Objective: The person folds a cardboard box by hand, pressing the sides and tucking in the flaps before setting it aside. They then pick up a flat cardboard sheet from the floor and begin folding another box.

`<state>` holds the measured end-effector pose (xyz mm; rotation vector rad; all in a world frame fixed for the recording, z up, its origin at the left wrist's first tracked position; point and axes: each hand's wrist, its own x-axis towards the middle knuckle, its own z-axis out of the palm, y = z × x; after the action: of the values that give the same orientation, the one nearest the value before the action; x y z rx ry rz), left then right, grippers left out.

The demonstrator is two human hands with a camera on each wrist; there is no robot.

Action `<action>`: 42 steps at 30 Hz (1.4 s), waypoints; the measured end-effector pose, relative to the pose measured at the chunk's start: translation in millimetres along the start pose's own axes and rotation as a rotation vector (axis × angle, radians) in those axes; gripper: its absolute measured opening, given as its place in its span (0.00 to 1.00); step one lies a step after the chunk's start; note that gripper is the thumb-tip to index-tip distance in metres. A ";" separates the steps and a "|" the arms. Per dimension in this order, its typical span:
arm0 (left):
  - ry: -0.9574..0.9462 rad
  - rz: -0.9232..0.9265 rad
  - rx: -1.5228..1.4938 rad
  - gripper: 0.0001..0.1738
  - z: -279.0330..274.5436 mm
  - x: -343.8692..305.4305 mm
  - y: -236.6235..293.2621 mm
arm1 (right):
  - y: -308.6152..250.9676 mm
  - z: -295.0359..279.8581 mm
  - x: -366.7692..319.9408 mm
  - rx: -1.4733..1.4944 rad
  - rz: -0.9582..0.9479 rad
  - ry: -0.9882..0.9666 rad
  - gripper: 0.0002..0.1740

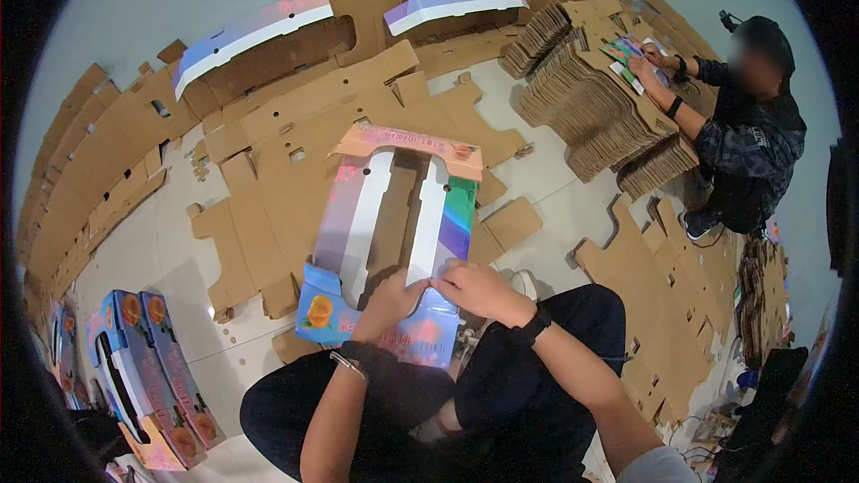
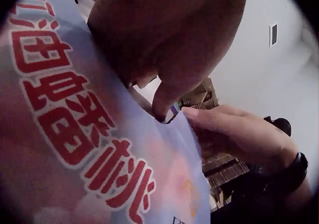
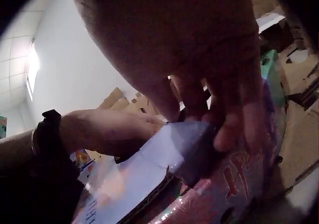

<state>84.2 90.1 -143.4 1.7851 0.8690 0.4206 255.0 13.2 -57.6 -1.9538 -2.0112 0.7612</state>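
Note:
A printed cardboard box (image 1: 327, 225) stands before the crossed legs, its middle open between two white inner strips. Its near end panel (image 1: 319, 315) is blue and pink with a peach picture. My left hand (image 1: 391, 302) grips this panel's curved cutout edge; in the left wrist view a fingertip of the left hand (image 2: 174, 49) hooks over the printed panel (image 2: 119, 149). Beside it my right hand (image 1: 486, 293) pinches the panel's edge right of the cutout. In the right wrist view the right hand's fingers (image 3: 227, 129) curl over a bluish flap (image 3: 172, 142), partly in shadow.
Flat brown cardboard (image 1: 277, 206) lies beyond the box. Finished-looking printed boxes (image 1: 170, 376) stand at the left. Two printed sheets (image 1: 259, 31) lean at the back. At the right a person (image 1: 752, 134) works at tall cardboard stacks (image 1: 595, 107).

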 end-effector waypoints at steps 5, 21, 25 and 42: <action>-0.038 -0.034 0.026 0.20 -2.3 -1.9 -4.5 | 2.7 8.4 6.2 0.044 0.065 -0.013 0.29; -0.018 -0.240 0.368 0.25 -10.9 -7.0 52.0 | -11.4 7.4 -0.5 -0.031 0.074 0.038 0.32; 0.018 -0.185 0.345 0.24 -10.0 -6.8 42.2 | -13.2 1.3 2.0 -0.061 0.083 0.040 0.19; 0.083 -0.009 0.569 0.28 -8.4 -18.3 66.7 | -4.8 -7.7 19.2 -0.109 -0.005 0.054 0.24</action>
<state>90.2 70.4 -76.8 2.2916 1.1334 0.2542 253.3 33.7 -52.2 -2.0048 -2.0652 0.6024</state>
